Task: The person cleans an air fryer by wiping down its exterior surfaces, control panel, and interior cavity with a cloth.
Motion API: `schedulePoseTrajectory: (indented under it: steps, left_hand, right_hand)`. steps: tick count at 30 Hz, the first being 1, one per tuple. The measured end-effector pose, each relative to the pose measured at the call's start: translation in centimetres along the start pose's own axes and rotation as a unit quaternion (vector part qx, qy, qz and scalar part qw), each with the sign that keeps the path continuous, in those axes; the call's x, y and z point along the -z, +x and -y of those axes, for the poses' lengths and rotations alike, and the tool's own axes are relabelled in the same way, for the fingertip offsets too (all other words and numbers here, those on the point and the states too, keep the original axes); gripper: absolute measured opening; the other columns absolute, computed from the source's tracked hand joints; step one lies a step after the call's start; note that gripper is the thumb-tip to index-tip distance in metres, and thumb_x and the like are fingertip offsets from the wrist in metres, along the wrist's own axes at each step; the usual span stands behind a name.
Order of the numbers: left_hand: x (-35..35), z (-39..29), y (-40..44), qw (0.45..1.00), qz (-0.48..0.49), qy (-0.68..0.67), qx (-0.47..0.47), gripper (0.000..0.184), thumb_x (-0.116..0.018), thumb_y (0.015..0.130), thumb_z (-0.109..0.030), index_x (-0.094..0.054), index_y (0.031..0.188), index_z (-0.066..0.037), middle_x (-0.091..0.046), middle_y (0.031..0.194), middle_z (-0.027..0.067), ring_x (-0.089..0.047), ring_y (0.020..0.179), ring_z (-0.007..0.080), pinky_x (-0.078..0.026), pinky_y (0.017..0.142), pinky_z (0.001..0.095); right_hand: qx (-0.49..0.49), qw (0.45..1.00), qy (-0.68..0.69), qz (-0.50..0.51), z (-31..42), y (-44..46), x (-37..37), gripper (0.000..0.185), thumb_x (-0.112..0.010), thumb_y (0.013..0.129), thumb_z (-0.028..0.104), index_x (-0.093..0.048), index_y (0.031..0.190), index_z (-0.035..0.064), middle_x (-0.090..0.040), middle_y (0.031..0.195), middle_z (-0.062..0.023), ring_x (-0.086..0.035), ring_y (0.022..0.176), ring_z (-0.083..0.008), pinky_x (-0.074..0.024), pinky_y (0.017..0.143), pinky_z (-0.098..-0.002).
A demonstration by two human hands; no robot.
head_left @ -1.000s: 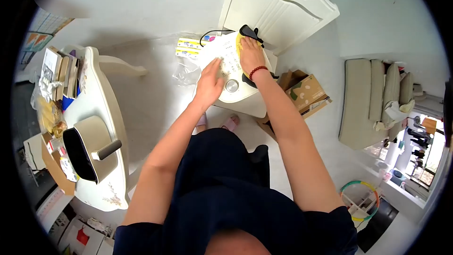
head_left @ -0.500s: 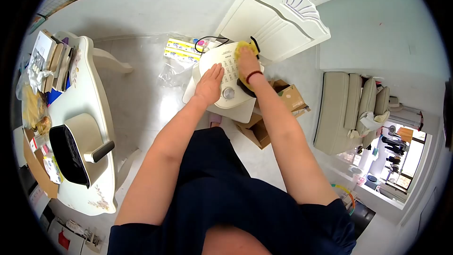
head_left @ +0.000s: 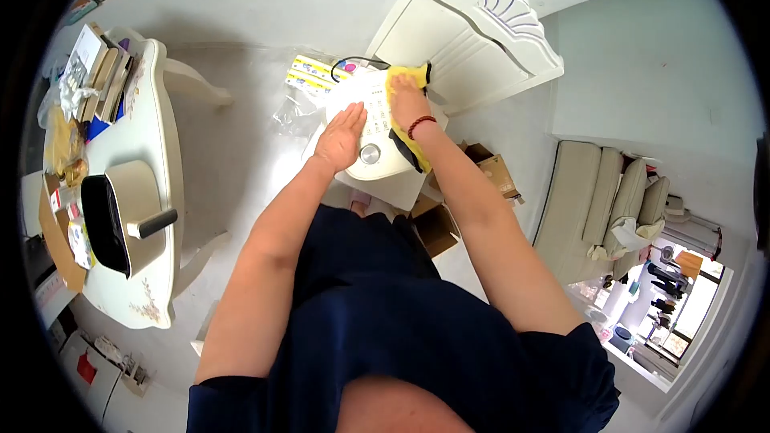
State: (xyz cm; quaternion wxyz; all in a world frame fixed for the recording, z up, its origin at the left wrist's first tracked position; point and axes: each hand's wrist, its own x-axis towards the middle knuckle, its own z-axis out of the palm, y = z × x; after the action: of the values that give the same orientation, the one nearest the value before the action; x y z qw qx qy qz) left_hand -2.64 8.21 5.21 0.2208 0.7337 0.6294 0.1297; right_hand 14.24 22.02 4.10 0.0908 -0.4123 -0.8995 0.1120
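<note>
A white air fryer (head_left: 393, 162) with a silver dial (head_left: 370, 153) and printed markings on its top sits on a white seat in front of me. My left hand (head_left: 341, 141) lies flat on the left part of that top, fingers stretched out. On the right edge, my right hand (head_left: 408, 103) presses a yellow cloth (head_left: 414, 73) with dark trim against the air fryer. The cloth drapes along this edge, its dark lower end hanging beside the dial. Part of the cloth is hidden under my fingers.
A white chair back (head_left: 457, 32) rises behind the air fryer. Cardboard boxes (head_left: 437, 230) stand on the floor at right. On the left table (head_left: 160, 152) are an air fryer basket (head_left: 148, 224) and books (head_left: 100, 72). A sofa (head_left: 565, 208) stands far right.
My right hand stays on the right edge, and the bunched cloth is now spread out along it. My left hand remains flat on the top. The whole view has shifted slightly.
</note>
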Motion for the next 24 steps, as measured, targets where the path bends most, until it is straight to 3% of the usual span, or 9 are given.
schedulePoseTrajectory:
  steps: [2,4,7,8,12,13,18,20,24]
  left_hand:
    - [0.0,-0.2,-0.1,1.000,0.010,0.003,0.011,0.062,-0.050,0.084,-0.004,-0.038,0.146,0.000,-0.030,0.157,0.0144,-0.026,0.146,0.0266,-0.022,0.120,0.0380]
    - [0.5,-0.9,0.2,0.999,0.033,0.005,0.026,0.062,-0.049,0.085,-0.004,-0.038,0.146,-0.001,-0.029,0.157,0.0142,-0.025,0.147,0.0265,-0.022,0.120,0.0378]
    - [1.4,-1.2,0.4,0.998,0.045,0.007,0.044,0.063,-0.051,0.084,-0.002,-0.039,0.146,-0.001,-0.030,0.157,0.0144,-0.026,0.146,0.0272,-0.023,0.120,0.0381]
    - [0.6,-1.1,0.3,0.999,0.017,0.002,0.038,0.064,-0.052,0.082,-0.001,-0.040,0.145,-0.001,-0.031,0.156,0.0150,-0.027,0.146,0.0284,-0.024,0.119,0.0387]
    - [0.7,-1.5,0.3,0.998,0.023,-0.021,0.063,0.065,-0.052,0.083,-0.001,-0.038,0.147,-0.004,-0.028,0.158,0.0106,-0.024,0.147,0.0236,-0.022,0.121,0.0369]
    - [0.7,-1.5,0.4,0.998,0.016,-0.019,0.063,0.065,-0.052,0.083,0.000,-0.038,0.147,-0.004,-0.029,0.158,0.0104,-0.024,0.147,0.0236,-0.022,0.121,0.0369]
    - [0.0,-0.9,0.1,0.998,-0.016,-0.044,0.047,0.064,-0.051,0.083,0.000,-0.040,0.146,-0.004,-0.032,0.157,0.0101,-0.027,0.146,0.0239,-0.023,0.120,0.0370]
    - [-0.6,-0.4,0.4,0.998,-0.011,-0.053,0.044,0.063,-0.051,0.083,0.000,-0.041,0.145,-0.004,-0.033,0.156,0.0101,-0.027,0.146,0.0239,-0.024,0.120,0.0371]
    - [-0.3,-0.3,0.4,0.997,-0.016,-0.059,0.045,0.062,-0.051,0.083,-0.001,-0.043,0.144,-0.004,-0.033,0.156,0.0103,-0.028,0.146,0.0234,-0.024,0.120,0.0371]
  right_hand:
    - [0.059,0.994,0.044,0.075,1.7,-1.4,0.4,0.032,-0.050,0.090,0.011,-0.059,0.117,-0.0038,-0.061,0.121,-0.0222,-0.053,0.119,-0.0358,-0.0432,0.102,-0.0415]
    - [0.136,0.981,0.136,-0.016,3.1,-4.7,0.4,0.026,-0.050,0.091,0.013,-0.062,0.108,-0.0014,-0.063,0.111,-0.0227,-0.056,0.112,-0.0365,-0.0441,0.099,-0.0431]
    - [0.136,0.967,0.172,0.133,0.5,-6.4,3.5,0.025,-0.049,0.091,0.014,-0.063,0.108,0.0008,-0.063,0.110,-0.0238,-0.057,0.111,-0.0369,-0.0439,0.099,-0.0439]
    - [0.005,0.958,0.100,0.267,1.0,-5.1,6.3,0.030,-0.048,0.093,0.016,-0.063,0.115,0.0026,-0.063,0.116,-0.0231,-0.056,0.114,-0.0368,-0.0441,0.099,-0.0445]
    - [0.011,0.997,0.066,0.043,-3.5,-1.6,3.6,0.040,-0.043,0.098,0.019,-0.054,0.130,-0.0024,-0.052,0.137,-0.0228,-0.046,0.130,-0.0336,-0.0340,0.112,-0.0407]
    - [-0.053,0.993,0.069,0.086,-3.5,-0.6,3.4,0.044,-0.040,0.099,0.020,-0.049,0.134,-0.0048,-0.046,0.144,-0.0224,-0.041,0.136,-0.0339,-0.0282,0.116,-0.0388]
    - [0.060,0.977,-0.005,0.206,2.8,-2.2,3.1,0.040,-0.050,0.092,0.017,-0.057,0.125,-0.0043,-0.058,0.130,-0.0214,-0.050,0.126,-0.0338,-0.0353,0.111,-0.0373]
    - [0.195,0.977,0.054,0.074,2.5,-5.4,0.4,0.033,-0.052,0.090,0.017,-0.063,0.116,-0.0018,-0.064,0.118,-0.0210,-0.055,0.119,-0.0324,-0.0417,0.104,-0.0385]
    - [-0.015,0.958,-0.084,0.275,2.0,-2.9,6.1,0.022,-0.051,0.088,0.013,-0.068,0.095,0.0002,-0.068,0.105,-0.0175,-0.060,0.108,-0.0317,-0.0463,0.098,-0.0399]
